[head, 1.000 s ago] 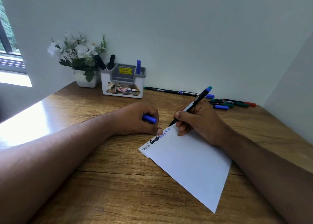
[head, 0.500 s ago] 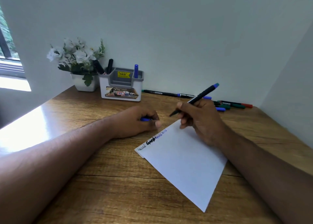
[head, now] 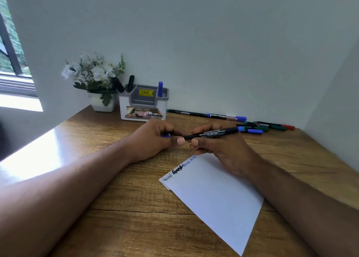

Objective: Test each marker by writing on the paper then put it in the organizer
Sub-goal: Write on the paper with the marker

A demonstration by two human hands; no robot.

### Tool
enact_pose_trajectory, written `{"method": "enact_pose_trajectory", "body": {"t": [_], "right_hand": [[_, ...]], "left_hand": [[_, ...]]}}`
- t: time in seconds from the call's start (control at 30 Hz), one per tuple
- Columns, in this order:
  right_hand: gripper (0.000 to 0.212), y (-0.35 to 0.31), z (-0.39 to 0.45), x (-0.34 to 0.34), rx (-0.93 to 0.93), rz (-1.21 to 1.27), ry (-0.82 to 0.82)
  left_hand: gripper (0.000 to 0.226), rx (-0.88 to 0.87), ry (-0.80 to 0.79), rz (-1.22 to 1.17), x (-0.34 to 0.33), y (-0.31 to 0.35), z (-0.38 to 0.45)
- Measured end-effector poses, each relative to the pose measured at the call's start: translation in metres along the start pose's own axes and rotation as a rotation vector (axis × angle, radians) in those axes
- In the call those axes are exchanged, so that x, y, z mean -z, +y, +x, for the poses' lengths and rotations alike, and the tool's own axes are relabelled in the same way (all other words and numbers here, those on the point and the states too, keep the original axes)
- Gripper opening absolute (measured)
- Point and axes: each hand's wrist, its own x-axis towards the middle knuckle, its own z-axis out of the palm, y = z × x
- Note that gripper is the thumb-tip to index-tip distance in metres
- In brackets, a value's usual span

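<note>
Above the paper (head: 213,194), right hand (head: 219,148) grips marker (head: 211,134) — left hand (head: 155,140) pinches cap (head: 165,135).

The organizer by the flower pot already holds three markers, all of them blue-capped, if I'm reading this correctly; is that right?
Not quite. The organizer does hold three markers, but the head view shows only one blue-capped marker, at its right side. The other two markers, on the left beside the flower pot, are black.

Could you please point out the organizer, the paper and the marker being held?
organizer (head: 142,114): head view, front wall.
paper (head: 217,196): head view, blank middle.
marker (head: 212,133): head view, black barrel.
</note>
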Motion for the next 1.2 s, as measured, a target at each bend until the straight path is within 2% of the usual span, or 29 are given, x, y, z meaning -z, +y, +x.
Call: {"method": "enact_pose_trajectory", "body": {"t": [0.07, 0.17, 0.23, 0.3, 0.47, 0.6, 0.67, 0.7, 0.77, 0.83, 0.9, 0.97, 1.07, 1.13, 1.2], "right_hand": [[0.021, -0.001, 0.0, -0.004, 0.019, -0.044, -0.029], [0.021, -0.004, 0.001, -0.011, 0.067, -0.08, -0.047], [0.019, -0.004, 0.002, -0.013, 0.114, -0.119, 0.002], [0.016, -0.004, 0.001, -0.015, 0.141, -0.161, 0.032], [0.009, -0.005, -0.003, -0.03, 0.225, -0.214, -0.022], [0.028, -0.005, -0.002, -0.046, 0.181, -0.324, -0.115], [0.024, -0.007, -0.002, -0.044, 0.13, -0.3, -0.163], [0.018, -0.009, -0.002, -0.041, 0.104, -0.277, -0.17], [0.014, -0.01, 0.001, -0.032, 0.069, -0.299, -0.162], [0.016, -0.013, 0.006, -0.02, 0.071, -0.456, -0.138], [0.027, -0.016, 0.017, -0.007, 0.108, -0.732, -0.067], [0.033, -0.022, 0.03, 0.004, 0.084, -0.857, 0.04], [0.023, -0.03, 0.052, 0.009, -0.041, -0.772, 0.114], [0.02, -0.035, 0.073, 0.014, 0.008, -1.043, 0.11], [0.027, -0.046, 0.094, 0.015, 0.085, -1.334, 0.089]], "left_hand": [[0.02, 0.011, 0.018, -0.085, -0.002, 0.004, -0.001], [0.019, 0.075, 0.033, -0.486, -0.016, 0.019, -0.003], [0.025, 0.151, 0.076, -0.763, -0.025, 0.026, -0.001], [0.029, 0.209, 0.152, -0.858, -0.028, 0.027, 0.001], [0.035, 0.259, 0.173, -0.855, -0.036, 0.028, 0.0], [0.044, 0.279, 0.119, -0.923, -0.033, 0.022, 0.004], [0.048, 0.257, 0.1, -0.963, -0.027, 0.018, 0.004], [0.048, 0.247, 0.127, -0.963, -0.023, 0.016, 0.004], [0.039, 0.257, 0.296, -0.911, -0.01, 0.006, 0.008], [0.024, 0.299, 0.496, -0.809, 0.001, -0.005, 0.012], [0.012, 0.324, 0.581, -0.775, 0.006, -0.013, 0.014], [0.008, 0.317, 0.553, -0.755, 0.006, -0.016, 0.016], [0.011, 0.297, 0.512, -0.689, 0.004, -0.022, 0.018], [0.013, 0.305, 0.509, -0.657, 0.003, -0.024, 0.021], [0.018, 0.33, 0.516, -0.607, 0.004, -0.027, 0.024]]}}
